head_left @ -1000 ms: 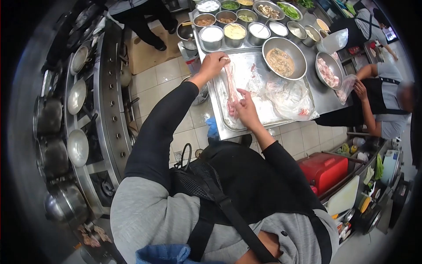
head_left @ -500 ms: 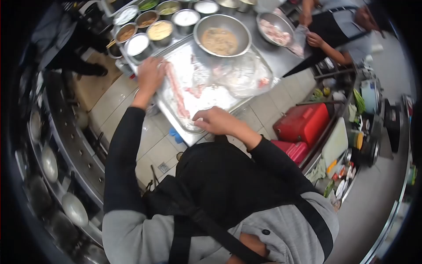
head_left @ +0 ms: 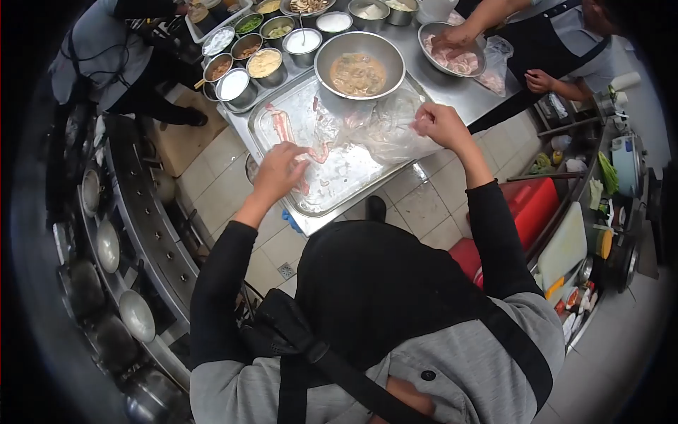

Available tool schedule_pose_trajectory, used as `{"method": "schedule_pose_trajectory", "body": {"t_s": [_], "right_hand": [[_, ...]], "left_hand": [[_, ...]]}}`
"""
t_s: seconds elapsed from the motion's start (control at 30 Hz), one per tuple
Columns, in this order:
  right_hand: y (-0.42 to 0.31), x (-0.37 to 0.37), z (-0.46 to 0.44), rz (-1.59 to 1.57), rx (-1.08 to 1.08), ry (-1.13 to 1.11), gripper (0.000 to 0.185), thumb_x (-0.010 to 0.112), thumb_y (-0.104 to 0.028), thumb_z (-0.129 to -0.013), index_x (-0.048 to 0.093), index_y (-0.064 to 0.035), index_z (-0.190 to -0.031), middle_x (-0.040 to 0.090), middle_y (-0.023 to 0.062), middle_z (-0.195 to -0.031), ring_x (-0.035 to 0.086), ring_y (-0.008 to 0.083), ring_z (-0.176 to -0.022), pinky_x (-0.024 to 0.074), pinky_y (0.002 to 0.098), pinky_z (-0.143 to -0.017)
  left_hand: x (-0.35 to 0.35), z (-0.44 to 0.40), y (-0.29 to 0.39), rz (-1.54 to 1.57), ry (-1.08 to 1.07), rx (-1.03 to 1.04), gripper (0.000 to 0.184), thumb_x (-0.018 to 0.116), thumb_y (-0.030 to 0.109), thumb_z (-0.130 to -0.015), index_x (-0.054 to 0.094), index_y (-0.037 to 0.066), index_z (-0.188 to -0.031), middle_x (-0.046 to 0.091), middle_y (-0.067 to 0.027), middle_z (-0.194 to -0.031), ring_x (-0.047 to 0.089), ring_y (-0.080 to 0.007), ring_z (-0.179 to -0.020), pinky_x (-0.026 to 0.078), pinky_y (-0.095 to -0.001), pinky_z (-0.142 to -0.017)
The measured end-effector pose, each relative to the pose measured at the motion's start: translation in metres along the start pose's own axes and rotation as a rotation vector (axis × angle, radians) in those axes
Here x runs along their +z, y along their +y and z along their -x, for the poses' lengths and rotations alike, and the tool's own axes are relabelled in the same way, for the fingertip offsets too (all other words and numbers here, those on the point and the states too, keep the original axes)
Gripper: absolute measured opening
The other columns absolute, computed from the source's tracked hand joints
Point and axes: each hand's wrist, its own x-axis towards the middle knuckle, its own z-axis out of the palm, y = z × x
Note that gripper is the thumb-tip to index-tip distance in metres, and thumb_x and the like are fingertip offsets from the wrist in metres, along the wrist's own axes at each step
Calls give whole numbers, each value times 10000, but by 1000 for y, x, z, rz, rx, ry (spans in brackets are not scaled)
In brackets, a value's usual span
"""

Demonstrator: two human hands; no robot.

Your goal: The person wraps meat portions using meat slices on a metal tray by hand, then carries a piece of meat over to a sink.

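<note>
A long strip of raw meat (head_left: 282, 125) lies along the left side of the metal tray (head_left: 332, 199). My left hand (head_left: 280, 169) is over its lower part, thumb and fingers apart, and a small scrap of meat (head_left: 320, 152) lies beside the fingertips. At the tray's right side, my right hand (head_left: 441, 126) is closed at the edge of a clear plastic bag (head_left: 388, 134); what its fingers grip is too small to make out. A steel bowl of meat in brownish sauce (head_left: 359, 74) rests at the tray's back edge.
Several metal tubs, one with yellow paste (head_left: 265, 63), line the back left. A co-worker's hand (head_left: 455, 39) reaches into a bowl of raw meat (head_left: 459, 62) at the right. Another person (head_left: 120, 56) stands back left. A red box (head_left: 526, 212) stands right of the table.
My left hand has moved down from the strip's upper end. My right hand has left its lower end and moved right to the bag. The co-worker's hand has gone into the meat bowl.
</note>
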Motion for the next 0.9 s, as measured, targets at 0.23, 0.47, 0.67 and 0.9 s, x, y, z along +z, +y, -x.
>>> {"method": "schedule_pose_trajectory", "body": {"t_s": [0.23, 0.47, 0.67, 0.9], "right_hand": [[11, 46, -39, -219, -123, -144, 175, 659, -182, -885, 725, -21, -899, 749, 103, -831, 733, 195, -781, 545, 319, -718], [14, 129, -66, -395, -268, -62, 203, 627, -148, -873, 758, -44, -988, 747, 170, -898, 721, 323, -852, 552, 399, -796], [8, 106, -62, -229, -212, -87, 205, 620, -160, -876, 760, -51, -979, 720, 224, -1017, 681, 412, -959, 535, 465, -878], [-34, 138, -72, 7, -200, 91, 235, 658, -243, -864, 753, -81, -1006, 726, 200, -975, 691, 404, -929, 543, 466, -851]], "left_hand": [[60, -52, 9, -226, -191, -16, 172, 660, 154, -838, 703, 31, -950, 666, -149, -899, 657, -356, -861, 527, -457, -781], [57, -78, 53, 48, -365, 35, 329, 611, 139, -824, 710, 86, -1133, 710, -184, -902, 681, -386, -810, 552, -474, -768], [66, -85, 36, 61, -251, -349, 606, 670, 141, -785, 617, 79, -1385, 702, -153, -795, 684, -246, -695, 544, -359, -715], [69, -77, 25, 285, -239, -425, 620, 673, 101, -789, 602, 58, -1403, 670, -54, -744, 628, -122, -666, 519, -291, -673]]}}
